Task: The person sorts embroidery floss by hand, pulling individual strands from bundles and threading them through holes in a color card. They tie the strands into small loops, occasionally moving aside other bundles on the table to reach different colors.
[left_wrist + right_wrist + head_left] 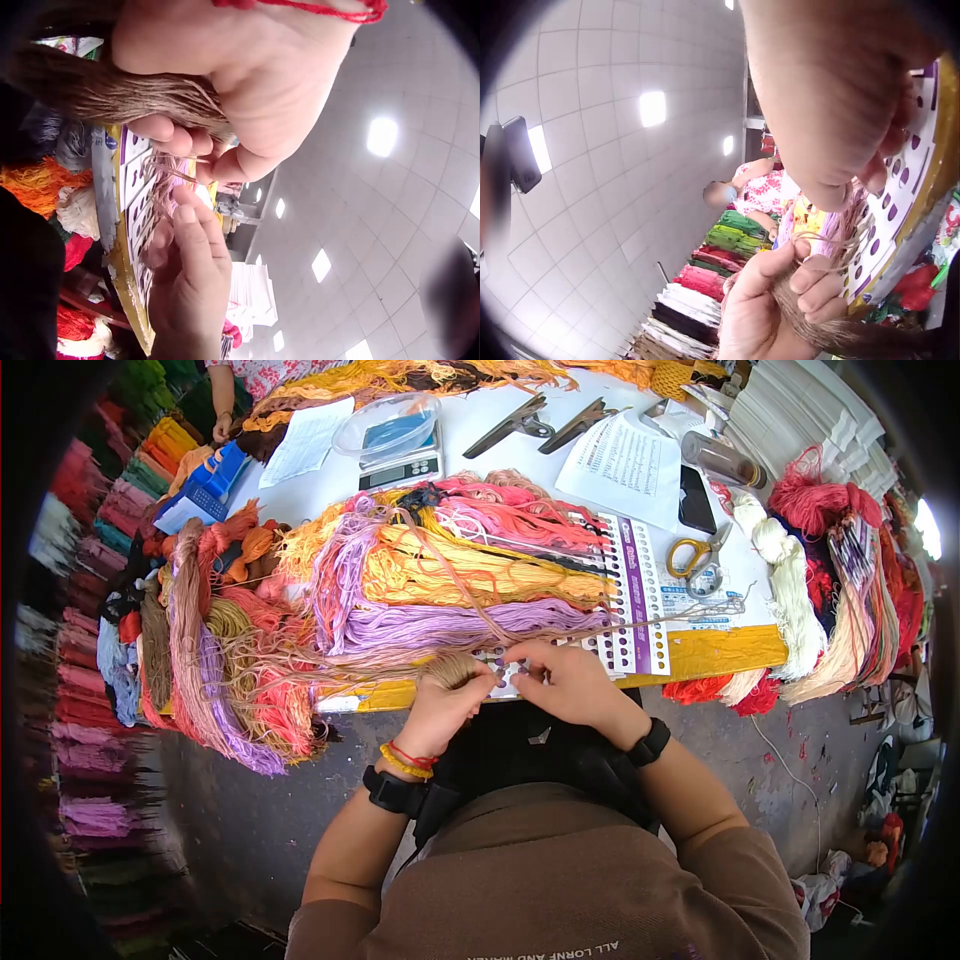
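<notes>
One bundle of fine brown thread (150, 97) sits in the left hand (445, 710) at the near edge of the yellow-edged desk (725, 651), gripped probably so its strands do not scatter. Just to the right, the right hand (582, 684) has narrowly bent fingers; whether they pinch a strand, I cannot tell. Yellow thread (450, 568) and lilac thread (430, 628) lie flat beyond, seemingly spread against tangling.

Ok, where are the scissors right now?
In the head view, the scissors lie on the right side of the table, just below the black phone and right of the purple-striped card.
</notes>
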The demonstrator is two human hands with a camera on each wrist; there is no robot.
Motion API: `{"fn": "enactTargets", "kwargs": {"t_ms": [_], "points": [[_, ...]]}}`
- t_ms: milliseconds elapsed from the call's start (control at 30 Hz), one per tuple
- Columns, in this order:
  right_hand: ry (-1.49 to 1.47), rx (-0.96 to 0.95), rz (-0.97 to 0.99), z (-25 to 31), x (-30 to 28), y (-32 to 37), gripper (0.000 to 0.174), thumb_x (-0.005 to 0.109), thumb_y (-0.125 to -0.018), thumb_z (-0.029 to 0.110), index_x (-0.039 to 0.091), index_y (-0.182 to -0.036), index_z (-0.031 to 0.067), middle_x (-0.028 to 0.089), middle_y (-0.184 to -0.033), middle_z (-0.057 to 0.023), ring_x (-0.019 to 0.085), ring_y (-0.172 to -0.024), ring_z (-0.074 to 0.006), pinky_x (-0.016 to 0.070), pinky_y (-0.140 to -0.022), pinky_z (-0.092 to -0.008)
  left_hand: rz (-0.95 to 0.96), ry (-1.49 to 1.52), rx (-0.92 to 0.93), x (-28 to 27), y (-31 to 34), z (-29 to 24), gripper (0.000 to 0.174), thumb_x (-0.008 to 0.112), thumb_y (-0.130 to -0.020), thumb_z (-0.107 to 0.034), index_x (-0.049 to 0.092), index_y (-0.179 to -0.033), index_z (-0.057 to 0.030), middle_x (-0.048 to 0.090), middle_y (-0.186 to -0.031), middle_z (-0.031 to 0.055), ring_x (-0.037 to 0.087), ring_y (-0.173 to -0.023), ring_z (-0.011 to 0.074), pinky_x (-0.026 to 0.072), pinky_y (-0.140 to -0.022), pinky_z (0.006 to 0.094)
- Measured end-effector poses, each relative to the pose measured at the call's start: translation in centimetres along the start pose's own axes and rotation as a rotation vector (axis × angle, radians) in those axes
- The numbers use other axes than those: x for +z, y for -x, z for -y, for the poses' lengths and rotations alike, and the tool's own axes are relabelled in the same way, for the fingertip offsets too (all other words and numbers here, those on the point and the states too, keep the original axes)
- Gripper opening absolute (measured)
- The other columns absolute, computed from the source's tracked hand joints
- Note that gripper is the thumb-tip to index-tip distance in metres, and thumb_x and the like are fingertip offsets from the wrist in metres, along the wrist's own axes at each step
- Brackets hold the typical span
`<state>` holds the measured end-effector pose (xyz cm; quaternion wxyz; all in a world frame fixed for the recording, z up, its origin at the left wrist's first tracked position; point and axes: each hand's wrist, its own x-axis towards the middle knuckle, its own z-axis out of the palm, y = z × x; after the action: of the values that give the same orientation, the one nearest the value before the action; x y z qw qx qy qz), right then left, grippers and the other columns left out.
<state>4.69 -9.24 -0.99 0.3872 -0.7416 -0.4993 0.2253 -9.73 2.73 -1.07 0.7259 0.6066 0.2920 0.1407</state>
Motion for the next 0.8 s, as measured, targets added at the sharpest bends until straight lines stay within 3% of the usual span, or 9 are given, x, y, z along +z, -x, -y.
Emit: {"fn": "enactTargets", "kwargs": {"t_ms": [167, 233, 433, 600, 800], "points": [[0.005, -0.06, 0.06, -0.9, 1.4, -0.3, 0.018, 0.062, -0.075, 0.022, 0.061, -0.089, 0.0112, 0.06, -0.065, -0.0048, 0.06, -0.06, -0.0219, 0.0454, -0.055, -0.0329, 0.088, -0.176, 0.06, 0.5, -0.3, -0.2, 0.007, 0.058, -0.081, -0.009, 0.06, -0.079, -0.0026, 0.052, -0.061, -0.0037, 0.044, -0.052, 0.0019, 0.0337, -0.046, 0.0175], [-0.254, 0.015, 0.011, -1.5, 1.7, -0.3, 0.015, 0.062, -0.075, 0.018, 0.061, -0.087, 0.0088, 0.059, -0.066, -0.0052, 0.059, -0.059, -0.0185, 0.045, -0.055, -0.0298, 0.085, -0.212, 0.082, 0.1, -0.6, 0.3, 0.006, 0.057, -0.081, -0.008, 0.06, -0.079, -0.0028, 0.052, -0.062, -0.0036, 0.044, -0.052, 0.0018, 0.0339, -0.046, 0.0175], [-0.335, 0.083, 0.004, -1.4, 1.3, -0.4, 0.014, 0.061, -0.077, 0.016, 0.061, -0.084, 0.0044, 0.06, -0.068, -0.0064, 0.057, -0.06, -0.0148, 0.0442, -0.056, -0.0272, 0.061, -0.243, 0.113, 0.1, -0.7, 0.9, 0.005, 0.057, -0.079, -0.006, 0.061, -0.082, -0.0035, 0.052, -0.064, -0.0039, 0.044, -0.053, 0.0017, 0.0342, -0.046, 0.0173], [-0.311, 0.08, 0.016, -1.3, 1.5, -0.2, 0.014, 0.061, -0.077, 0.017, 0.061, -0.085, 0.0055, 0.061, -0.068, -0.0064, 0.058, -0.06, -0.0166, 0.0448, -0.056, -0.0283, 0.043, -0.137, 0.065, 0.4, -0.5, 0.5, 0.007, 0.059, -0.081, -0.007, 0.061, -0.086, -0.0037, 0.052, -0.065, -0.0045, 0.043, -0.053, 0.001, 0.0335, -0.046, 0.0166], [-0.195, 0.039, 0.007, -1.1, 1.6, -0.1, 0.016, 0.06, -0.075, 0.02, 0.062, -0.085, 0.0082, 0.061, -0.067, -0.0068, 0.06, -0.06, -0.0207, 0.0456, -0.056, -0.0312, 0.032, -0.144, 0.176, 0.5, -0.7, 1.4, 0.006, 0.059, -0.082, -0.007, 0.06, -0.087, -0.0036, 0.053, -0.066, -0.0046, 0.042, -0.053, 0.0002, 0.0319, -0.046, 0.0158]]}}
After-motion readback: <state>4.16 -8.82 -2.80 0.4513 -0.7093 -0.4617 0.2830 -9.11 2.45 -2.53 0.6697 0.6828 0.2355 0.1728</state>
